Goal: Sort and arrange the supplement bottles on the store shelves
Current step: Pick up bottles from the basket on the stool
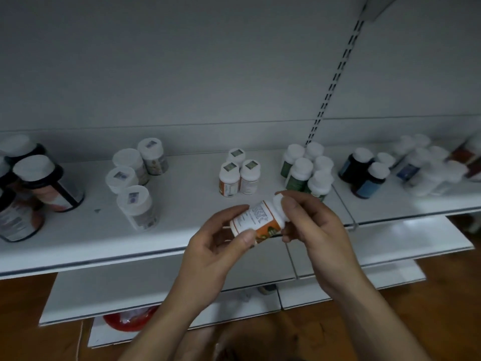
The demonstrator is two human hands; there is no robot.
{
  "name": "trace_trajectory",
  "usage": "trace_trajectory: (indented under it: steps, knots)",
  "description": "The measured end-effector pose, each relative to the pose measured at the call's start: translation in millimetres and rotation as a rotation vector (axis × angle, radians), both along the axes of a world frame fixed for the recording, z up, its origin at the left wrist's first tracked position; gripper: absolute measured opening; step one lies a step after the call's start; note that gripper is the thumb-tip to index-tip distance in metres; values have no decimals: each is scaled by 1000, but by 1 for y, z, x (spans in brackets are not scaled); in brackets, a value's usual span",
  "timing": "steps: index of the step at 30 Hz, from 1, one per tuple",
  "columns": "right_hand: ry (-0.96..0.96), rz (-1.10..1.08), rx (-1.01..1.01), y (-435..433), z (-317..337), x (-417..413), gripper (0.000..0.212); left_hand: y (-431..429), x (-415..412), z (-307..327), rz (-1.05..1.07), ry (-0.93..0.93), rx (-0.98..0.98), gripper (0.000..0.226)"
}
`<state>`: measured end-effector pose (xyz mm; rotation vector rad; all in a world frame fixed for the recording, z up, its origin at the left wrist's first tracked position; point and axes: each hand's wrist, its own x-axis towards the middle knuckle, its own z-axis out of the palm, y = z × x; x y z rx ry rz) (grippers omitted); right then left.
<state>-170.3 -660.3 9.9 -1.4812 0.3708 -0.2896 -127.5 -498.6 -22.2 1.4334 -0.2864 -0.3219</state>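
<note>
We hold an orange-labelled bottle (256,221) tipped on its side in the air, in front of the trio of matching bottles (239,173) and nearer to us. As we judge it, a fingertip hold could let it slip and fall past the shelf (169,230). Setting it down carelessly could topple the trio, or the green-labelled bottles (304,175) just right of the trio. Our left hand (216,246) pinches the base end between thumb and fingers. Our right hand (312,225) curls round the white cap.

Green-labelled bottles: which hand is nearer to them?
Right. The right hand, gripping the orange-labelled bottle, is in front of the green-labelled bottles; the left hand, also gripping it, is further left.
</note>
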Motion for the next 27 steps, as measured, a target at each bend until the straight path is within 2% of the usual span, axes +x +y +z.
trace_trajectory:
  steps: [3,5,9,12,16,21,27]
  knots:
    - [-10,2,-20,-14,3,-15,35,-19,-5,7,-41,38,29,34]
    - [-21,-38,-33,-27,3,-27,33,-34,-11,11,-80,61,41,32]
    - [-33,-122,-55,-55,3,-60,26,-70,-31,18,-188,131,59,50]
    - [-34,-213,-44,-77,6,-94,33,-99,-53,22,-287,157,105,60]
    - [-41,-297,-57,-109,5,-150,30,-144,-93,29,-400,208,112,59]
    - [-22,-306,-49,-152,7,-234,45,-204,-156,37,-526,194,181,60]
    - [-5,-477,-54,-206,7,-339,54,-282,-245,38,-696,146,238,67]
